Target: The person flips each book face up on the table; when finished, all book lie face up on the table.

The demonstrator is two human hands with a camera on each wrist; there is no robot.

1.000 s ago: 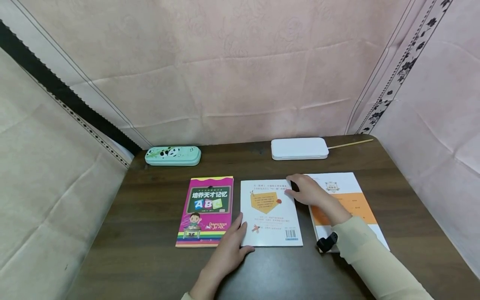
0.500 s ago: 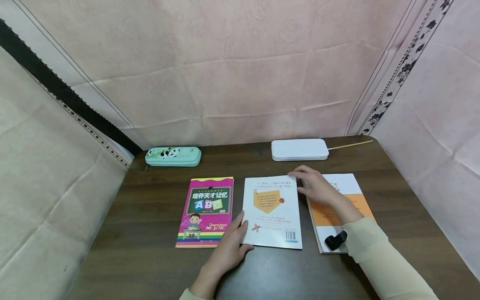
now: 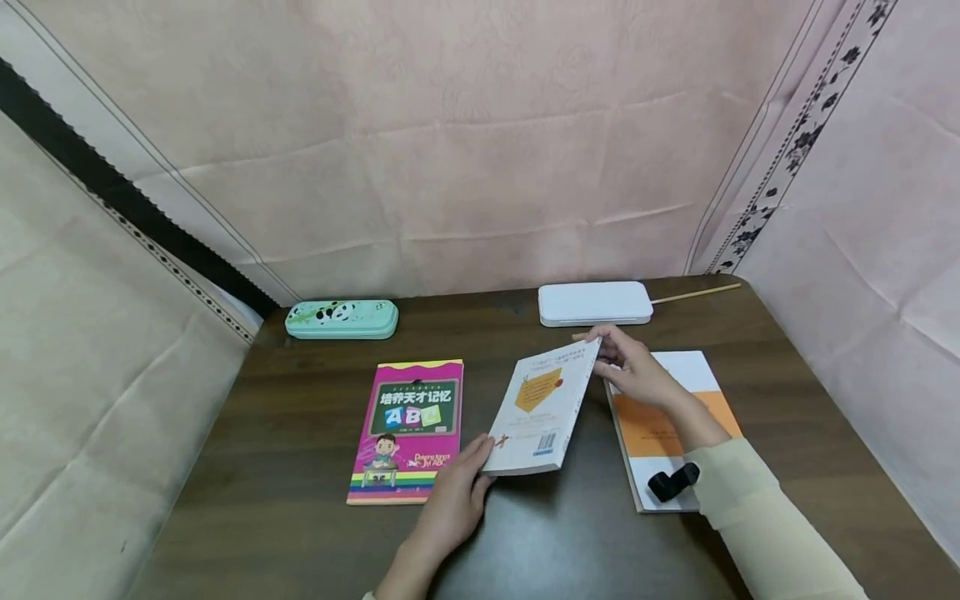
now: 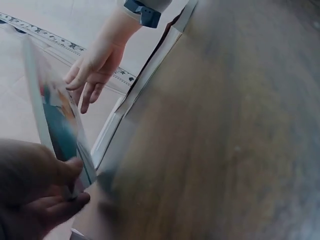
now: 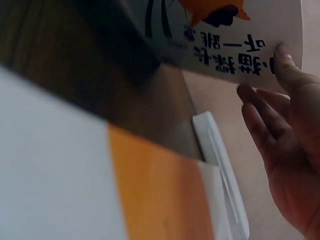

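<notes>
A thin white book (image 3: 536,412) with a yellow-orange label and a barcode on its back cover is raised at a tilt over the middle of the table. Its lower left corner is pinched by my left hand (image 3: 452,492), thumb and fingers on either side of it in the left wrist view. My right hand (image 3: 633,367) pinches the upper right corner. In the right wrist view, the thumb (image 5: 287,62) lies on the cover (image 5: 225,47) with dark characters and an orange picture, other fingers beyond the edge.
A pink ABC book (image 3: 405,429) lies to the left. The white-and-orange book (image 3: 637,429) on the right is partly under my right forearm. Along the back edge are a teal panda pencil case (image 3: 341,321), a white case (image 3: 596,305) and a thin stick (image 3: 697,293).
The white book lay flat a second ago; its right side has since come up and it now tilts off the table. My right hand rose with it, while the left stayed near its corner.
</notes>
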